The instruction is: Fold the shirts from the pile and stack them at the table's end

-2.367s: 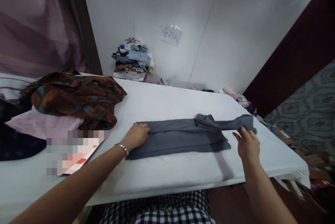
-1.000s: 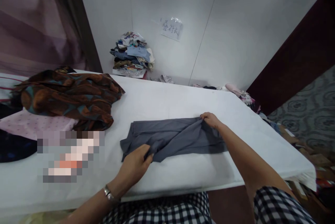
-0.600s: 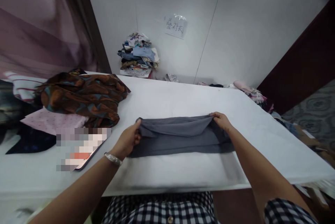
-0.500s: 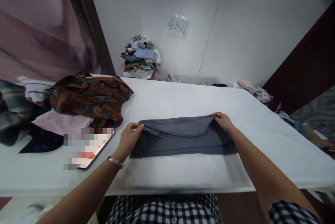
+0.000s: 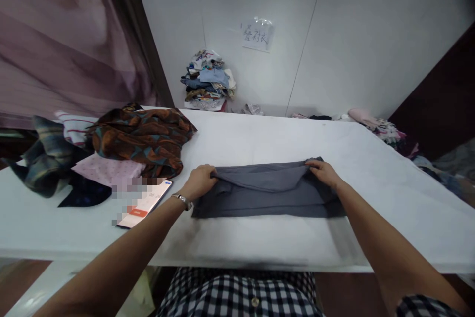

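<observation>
A dark grey garment (image 5: 267, 201), folded into a long flat strip, lies on the white table in front of me. My left hand (image 5: 201, 180) is closed on its upper left corner, fingers curled over the cloth. At the upper right end, my right hand (image 5: 323, 172) pinches the cloth between thumb and fingers. Between the hands the top layer sags in a loose curve, with the layers beneath showing. The exact kind of garment cannot be made out in this folded state.
Left of the garment lies a phone (image 5: 148, 204) with a lit screen. Beyond it are a brown patterned cloth (image 5: 144, 136), a pink cloth (image 5: 109, 171) and a plaid cloth (image 5: 48, 158). Behind the white table (image 5: 260, 139) stands a clothes stack (image 5: 208, 79); more clothes (image 5: 382, 131) lie along the right edge.
My left hand has turned over, its fingers now curled further around the left corner. My right hand keeps its pinch. The whole view has shifted slightly.
</observation>
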`<state>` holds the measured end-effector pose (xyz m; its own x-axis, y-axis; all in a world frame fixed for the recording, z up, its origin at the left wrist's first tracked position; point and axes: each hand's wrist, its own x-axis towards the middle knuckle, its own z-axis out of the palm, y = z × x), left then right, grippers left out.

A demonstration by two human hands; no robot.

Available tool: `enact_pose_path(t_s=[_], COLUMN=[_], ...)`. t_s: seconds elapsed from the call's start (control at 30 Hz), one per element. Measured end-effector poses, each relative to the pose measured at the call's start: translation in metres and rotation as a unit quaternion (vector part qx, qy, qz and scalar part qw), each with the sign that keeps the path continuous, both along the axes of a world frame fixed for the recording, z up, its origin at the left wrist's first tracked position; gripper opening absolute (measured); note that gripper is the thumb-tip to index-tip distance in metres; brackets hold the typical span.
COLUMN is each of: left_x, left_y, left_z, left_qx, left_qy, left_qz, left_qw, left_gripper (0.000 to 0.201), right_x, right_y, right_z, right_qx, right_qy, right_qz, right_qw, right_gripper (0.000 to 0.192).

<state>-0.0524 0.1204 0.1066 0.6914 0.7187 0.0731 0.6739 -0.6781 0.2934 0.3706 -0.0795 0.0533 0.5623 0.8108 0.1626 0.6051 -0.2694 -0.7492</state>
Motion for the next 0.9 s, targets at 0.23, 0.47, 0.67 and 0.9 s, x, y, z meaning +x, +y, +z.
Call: enact_pose_path(t_s=[0.23, 0.47, 0.67, 0.9], left_x=[-0.002, -0.031, -0.025, 0.011], left_y=[-0.028, -0.024, 0.004, 0.035], left_z=[0.037, -0.016, -0.005, -0.016], left_qx=[0.229, 0.095, 0.073, -0.026], left_qy=[-0.109, 0.003, -0.081, 0.028], left_qz=[-0.081, -0.164, -0.003, 0.11], left_qw=[0.964, 0.982, 0.994, 0.993], left_gripper=[0.026, 0.022, 0.038, 0.053], right_x=[0.008, 0.008, 0.006, 0.003], right_y=[-0.001, 0.004, 0.005, 0.003], right_z=[-0.01, -0.014, -0.014, -0.01], right_qx=[0.002, -0.007, -0.022, -0.037], right_qy=[-0.004, -0.021, -0.02, -0.077], right_qz=[-0.024, -0.037, -0.035, 0.03], right_qw=[1.0, 0.999, 0.999, 0.996], right_gripper=[0.025, 0.023, 0.025, 0.029])
